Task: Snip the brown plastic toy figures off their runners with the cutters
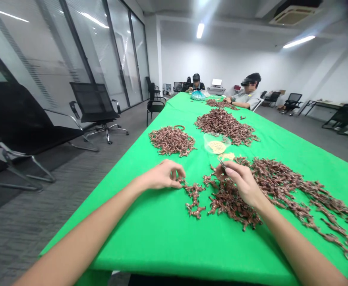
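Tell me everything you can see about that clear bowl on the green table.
The clear bowl is see-through and round, with a wide open top and thin-looking walls, probably plastic. It stands upright on the green cloth, partly filled with small pale bits; more lie loose beside it. It sits beyond the right hand, which does not touch it, and in front of a large brown pile. Whether it touches that pile is hard to tell.
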{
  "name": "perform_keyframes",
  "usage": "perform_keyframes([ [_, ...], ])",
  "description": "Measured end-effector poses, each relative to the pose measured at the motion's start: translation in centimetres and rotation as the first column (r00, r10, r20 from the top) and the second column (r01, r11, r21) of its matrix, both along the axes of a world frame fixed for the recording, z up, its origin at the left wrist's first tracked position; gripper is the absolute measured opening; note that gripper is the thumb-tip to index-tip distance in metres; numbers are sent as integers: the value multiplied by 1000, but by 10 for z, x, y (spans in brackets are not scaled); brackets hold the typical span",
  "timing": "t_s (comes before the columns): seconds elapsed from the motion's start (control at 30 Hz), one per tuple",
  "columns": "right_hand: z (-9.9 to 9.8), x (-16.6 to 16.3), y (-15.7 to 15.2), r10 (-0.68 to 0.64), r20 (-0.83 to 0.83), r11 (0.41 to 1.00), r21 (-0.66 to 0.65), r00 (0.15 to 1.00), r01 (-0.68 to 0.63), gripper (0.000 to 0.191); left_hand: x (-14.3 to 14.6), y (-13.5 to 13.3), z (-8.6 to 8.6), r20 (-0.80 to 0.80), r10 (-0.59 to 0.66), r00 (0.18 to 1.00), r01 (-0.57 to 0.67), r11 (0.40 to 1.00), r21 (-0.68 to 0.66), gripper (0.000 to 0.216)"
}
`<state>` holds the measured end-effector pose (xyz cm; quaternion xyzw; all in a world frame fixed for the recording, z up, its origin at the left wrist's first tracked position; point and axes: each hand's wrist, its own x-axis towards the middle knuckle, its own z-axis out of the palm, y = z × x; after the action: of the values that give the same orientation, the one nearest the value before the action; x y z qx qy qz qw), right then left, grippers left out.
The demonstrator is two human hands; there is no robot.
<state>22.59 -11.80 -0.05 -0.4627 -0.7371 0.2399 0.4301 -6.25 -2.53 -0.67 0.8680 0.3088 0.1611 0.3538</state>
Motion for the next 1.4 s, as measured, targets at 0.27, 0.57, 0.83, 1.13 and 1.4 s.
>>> perform_keyframes([
  [0.27,-1,-55,29,14,609,997,55,793,-60,33,2,11,-6,278,302,912,-324,946,34,23],
  [0.57,-15,-71,67,112,676,982,34,728,-183,26,7,22,-24,495,485,721,-409,875,-261,20],
  [0.83,-20,-69,70,133,642,973,59,755,-221,34,23,-3,-7,581,476,661,-152,842,-517,26],
  [1.13,4,-50,38,95,333,972,173,938,-160,32,24,-12,-1,675,486,555,66,784,-618,32],
  [1.4,7,-32,1,3,195,971,235,981,-50,14,41,-41,-5,557,486,673,67,710,-701,31],
])
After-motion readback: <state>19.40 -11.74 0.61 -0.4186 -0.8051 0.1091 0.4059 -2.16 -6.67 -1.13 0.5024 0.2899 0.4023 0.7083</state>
